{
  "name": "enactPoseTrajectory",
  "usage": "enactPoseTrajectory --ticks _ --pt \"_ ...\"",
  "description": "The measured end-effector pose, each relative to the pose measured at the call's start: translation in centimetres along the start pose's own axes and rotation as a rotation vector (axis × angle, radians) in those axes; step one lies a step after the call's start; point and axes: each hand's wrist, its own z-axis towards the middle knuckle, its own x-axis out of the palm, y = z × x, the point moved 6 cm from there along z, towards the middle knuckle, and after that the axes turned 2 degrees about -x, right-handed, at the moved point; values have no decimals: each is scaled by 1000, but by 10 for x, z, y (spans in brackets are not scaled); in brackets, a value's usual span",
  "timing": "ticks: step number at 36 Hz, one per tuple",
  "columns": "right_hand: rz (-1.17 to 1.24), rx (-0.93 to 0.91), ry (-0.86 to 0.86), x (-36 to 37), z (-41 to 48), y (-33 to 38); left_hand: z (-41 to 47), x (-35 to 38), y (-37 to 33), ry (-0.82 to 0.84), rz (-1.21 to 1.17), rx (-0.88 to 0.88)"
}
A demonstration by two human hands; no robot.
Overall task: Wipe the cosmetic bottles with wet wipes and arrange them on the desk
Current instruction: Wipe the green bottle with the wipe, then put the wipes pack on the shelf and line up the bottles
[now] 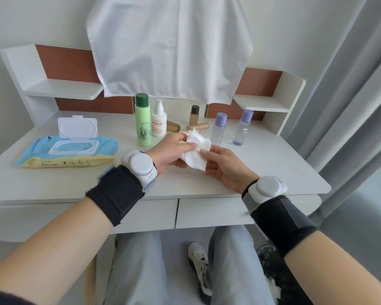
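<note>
While both hands hover over the table, the left hand pinches the upper part of a white wipe between thumb and fingers, and the right hand holds its lower side, thumb on top. Just beyond the left hand stand a green bottle and a white pump bottle. Two purple-capped bottles stand beyond the right hand. The open wipe pack lies well to the left of the left hand.

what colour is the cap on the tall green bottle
Dark green, on the light green bottle; the cap shows clearly in the head view.
</note>
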Motion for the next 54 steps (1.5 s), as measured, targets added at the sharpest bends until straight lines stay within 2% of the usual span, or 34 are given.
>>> enactPoseTrajectory --ticks 7,13,20,25,29,32,35,38,41,44,48,54 --pt "-63 -22 -162 -29 -23 6 -3 32 -10 172 26 7" --pt "-1 -104 -244 -68 -57 20 -8 76 -29 286 11 87" --pt "44 -138 -350 -112 -98 31 -11 131 -47 274 -37 152" --pt "183 -130 -517 -152 -125 26 -10 178 -54 257 -81 153" --pt "70 -173 -559 -184 -142 15 -11 218 -58 288 -123 144" --pt "39 -257 -689 -204 -160 9 -12 245 -58 243 -48 265" --pt "14 -300 -858 -226 -184 1 -17 277 -54 129 79 377" --pt "12 -293 -987 -246 -204 -13 -27 304 -47 57 93 432" --pt "-39 -247 -1077 -263 -218 -31 -33 332 -32 59 128 440" --pt "-124 -180 -1126 -273 -224 -49 -35 348 -13 78 123 398" --pt "-254 -46 -1168 -285 -225 -72 -26 369 18 150 98 214" --pt "-379 155 -1107 -296 -230 -99 -24 389 55 290 282 57"
